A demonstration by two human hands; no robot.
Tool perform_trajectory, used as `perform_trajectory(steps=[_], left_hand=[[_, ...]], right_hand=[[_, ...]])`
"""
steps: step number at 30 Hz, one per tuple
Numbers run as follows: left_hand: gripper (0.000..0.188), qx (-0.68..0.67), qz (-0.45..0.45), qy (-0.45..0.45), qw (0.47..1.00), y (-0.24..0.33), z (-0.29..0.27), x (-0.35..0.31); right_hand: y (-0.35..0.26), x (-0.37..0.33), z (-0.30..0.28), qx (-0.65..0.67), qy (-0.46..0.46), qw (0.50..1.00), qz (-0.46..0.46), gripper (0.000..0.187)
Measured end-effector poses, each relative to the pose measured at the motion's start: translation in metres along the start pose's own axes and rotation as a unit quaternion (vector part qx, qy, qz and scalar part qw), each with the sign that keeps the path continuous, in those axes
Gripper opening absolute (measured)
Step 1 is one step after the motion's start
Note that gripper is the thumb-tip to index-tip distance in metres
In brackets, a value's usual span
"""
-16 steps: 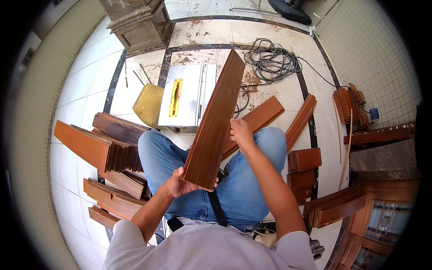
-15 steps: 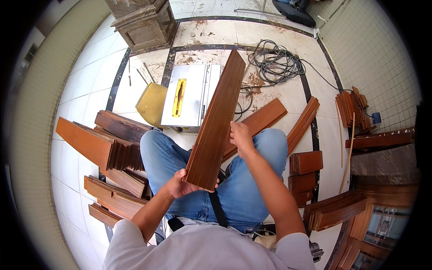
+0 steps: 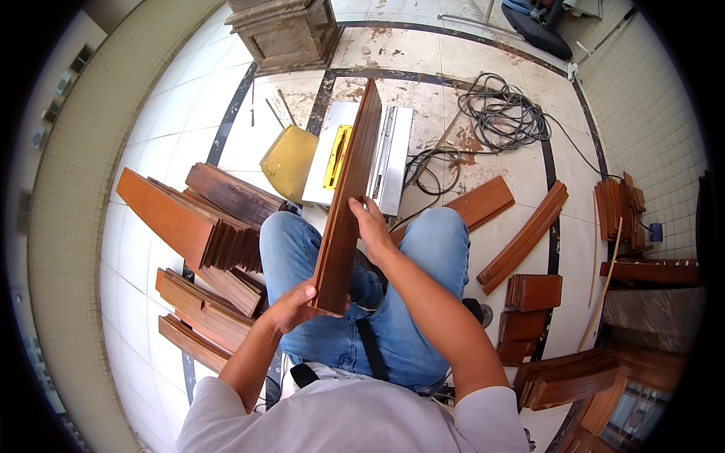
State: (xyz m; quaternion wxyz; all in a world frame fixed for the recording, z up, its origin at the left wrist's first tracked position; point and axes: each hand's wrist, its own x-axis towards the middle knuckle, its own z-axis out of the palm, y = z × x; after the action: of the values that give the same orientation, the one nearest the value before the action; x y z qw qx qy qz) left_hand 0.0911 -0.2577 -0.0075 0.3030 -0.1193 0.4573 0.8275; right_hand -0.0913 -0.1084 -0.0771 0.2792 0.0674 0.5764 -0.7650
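Note:
A long reddish-brown grooved wooden plank (image 3: 352, 181) stands tilted on edge between my knees, its far end rising over a table saw (image 3: 389, 162). My left hand (image 3: 293, 308) grips its near end, thumb on the left edge and fingers curling beneath. Partway up, my right hand (image 3: 371, 226) holds the right side, with fingertips over the plank's face. Whether this is one plank or two stacked together I cannot tell. The saw has a pale metal top and a yellow insert (image 3: 337, 157) around its blade slot.
Stacked wooden planks (image 3: 170, 219) lie at my left. More boards (image 3: 521, 238) and short wood pieces (image 3: 533, 293) are on the right. A coiled black cable (image 3: 502, 113) lies beyond the saw, beside a yellow panel (image 3: 289, 162). A stone pillar base (image 3: 291, 38) stands at the back.
The plank has turned further onto its edge, and its far end has swung left, uncovering the saw's right side. My right hand has shifted left with it. The view has moved slightly.

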Motion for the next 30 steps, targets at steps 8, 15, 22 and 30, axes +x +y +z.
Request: perform_trajectory(steps=[8, 15, 22, 30], left_hand=[[0.083, 0.031, -0.019, 0.118, 0.992, 0.045, 0.008, -0.012], [0.063, 0.104, 0.053, 0.263, 0.958, 0.076, 0.004, 0.014], [0.056, 0.292, 0.087, 0.298, 0.905, 0.142, -0.078, 0.099], [0.062, 0.432, 0.099, 0.292, 0.848, 0.163, -0.18, 0.216]], right_hand=[[0.038, 0.033, 0.023, 0.006, -0.044, 0.998, -0.043, 0.066], [0.014, 0.028, 0.023, -0.156, -0.041, 0.985, -0.057, 0.077], [-0.017, 0.019, -0.004, -0.286, 0.094, 0.94, -0.158, 0.058], [-0.038, 0.011, -0.064, -0.27, 0.17, 0.925, -0.206, 0.048]])
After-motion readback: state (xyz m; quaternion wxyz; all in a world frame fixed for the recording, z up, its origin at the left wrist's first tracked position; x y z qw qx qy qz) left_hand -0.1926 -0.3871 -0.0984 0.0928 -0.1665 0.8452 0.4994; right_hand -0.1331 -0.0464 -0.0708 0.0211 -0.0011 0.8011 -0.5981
